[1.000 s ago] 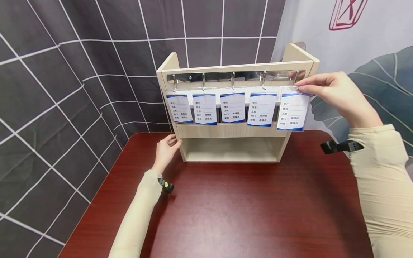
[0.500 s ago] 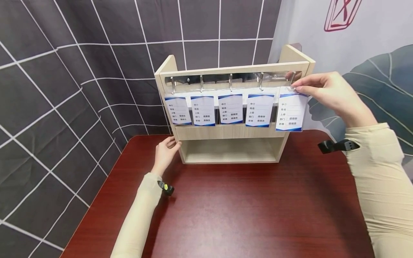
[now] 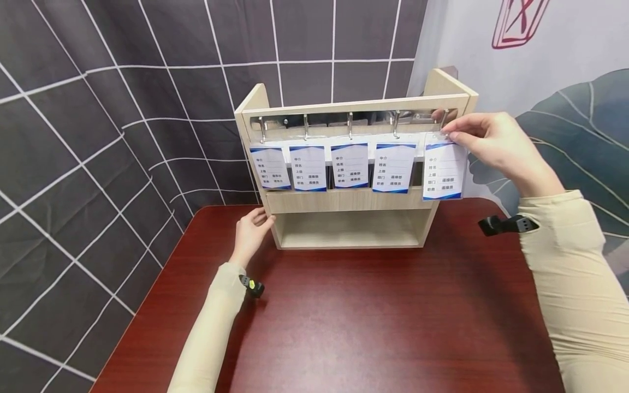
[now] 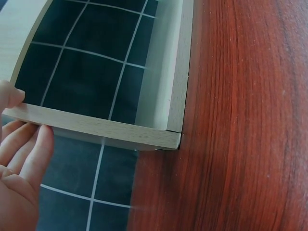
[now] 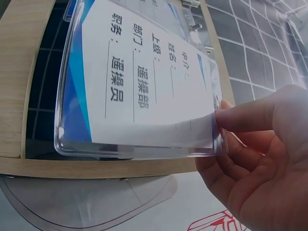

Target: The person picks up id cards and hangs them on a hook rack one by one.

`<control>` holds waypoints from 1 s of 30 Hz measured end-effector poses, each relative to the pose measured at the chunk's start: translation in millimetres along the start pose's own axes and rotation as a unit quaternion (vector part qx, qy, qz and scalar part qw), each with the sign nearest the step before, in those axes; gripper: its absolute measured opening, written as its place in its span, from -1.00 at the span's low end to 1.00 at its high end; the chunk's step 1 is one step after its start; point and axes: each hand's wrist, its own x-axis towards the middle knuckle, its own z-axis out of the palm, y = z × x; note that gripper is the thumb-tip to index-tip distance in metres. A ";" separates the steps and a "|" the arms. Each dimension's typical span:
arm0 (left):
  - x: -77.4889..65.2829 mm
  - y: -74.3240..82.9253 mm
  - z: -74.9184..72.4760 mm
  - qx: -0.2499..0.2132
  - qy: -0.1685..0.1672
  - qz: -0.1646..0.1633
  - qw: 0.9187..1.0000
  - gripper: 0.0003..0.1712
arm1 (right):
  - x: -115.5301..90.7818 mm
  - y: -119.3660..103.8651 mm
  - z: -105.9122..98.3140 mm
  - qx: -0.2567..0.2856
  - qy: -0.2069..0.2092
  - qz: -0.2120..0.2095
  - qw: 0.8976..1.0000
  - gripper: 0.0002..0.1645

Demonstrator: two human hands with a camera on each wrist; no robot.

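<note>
A pale wooden rack point(image 3: 351, 202) stands on the table, with a row of metal hooks point(image 3: 350, 125) under its top rail. From the hooks hang several badges in clear sleeves, white with blue edges, such as the middle badge point(image 3: 349, 166). My right hand point(image 3: 501, 147) pinches the top edge of the rightmost badge point(image 3: 443, 172) between thumb and fingers, close below the last hook. The right wrist view shows this badge point(image 5: 139, 82) held at its sleeve's edge; whether it sits on the hook is hidden. My left hand point(image 3: 250, 233) grips the rack's left side panel point(image 4: 96, 123), thumb inside, fingers outside.
Under the badges, the rack has an open lower shelf point(image 3: 349, 229). The dark red table point(image 3: 354, 316) spreads in front of it. Behind hangs a dark gridded curtain point(image 3: 187, 33), and at the right a pale patterned cloth point(image 3: 585, 43).
The right hand keeps its pinch on the rightmost badge, and the badge has shifted only slightly. The left hand stays on the panel. The head view has moved a little.
</note>
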 end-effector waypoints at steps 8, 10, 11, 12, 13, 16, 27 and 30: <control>0.8 -0.3 -1.8 -0.010 0.008 0.001 1.000 -0.53 | 6.8 -2.0 8.3 -0.031 0.012 -0.021 0.999 -0.67; -1.5 -1.2 -1.0 -0.013 0.005 0.000 1.000 -0.53 | 6.5 0.4 11.3 -0.034 0.014 -0.026 0.999 -0.68; -3.3 -1.8 -0.5 -0.012 0.003 -0.001 1.000 -0.54 | 5.6 2.1 12.4 -0.030 0.011 -0.023 0.999 -0.68; -5.0 -2.5 0.1 -0.012 -0.001 -0.003 1.000 -0.54 | 4.1 3.9 13.0 -0.023 0.010 -0.019 1.000 -0.68; -6.5 -3.0 1.1 -0.012 -0.006 -0.004 1.000 -0.54 | 1.9 5.9 12.8 -0.017 0.007 -0.013 1.000 -0.68; -9.5 -4.5 4.1 -0.010 -0.013 -0.009 1.000 -0.55 | -3.1 9.4 11.4 -0.013 0.002 0.002 1.000 -0.66; 0.1 7.8 4.3 0.019 -0.026 0.017 0.999 -0.53 | -18.9 12.8 5.0 0.030 0.087 -0.001 0.996 -0.61; -8.5 12.7 -1.6 0.092 -0.023 0.044 0.995 -0.51 | -34.4 18.8 13.3 0.047 0.208 -0.004 0.977 -0.65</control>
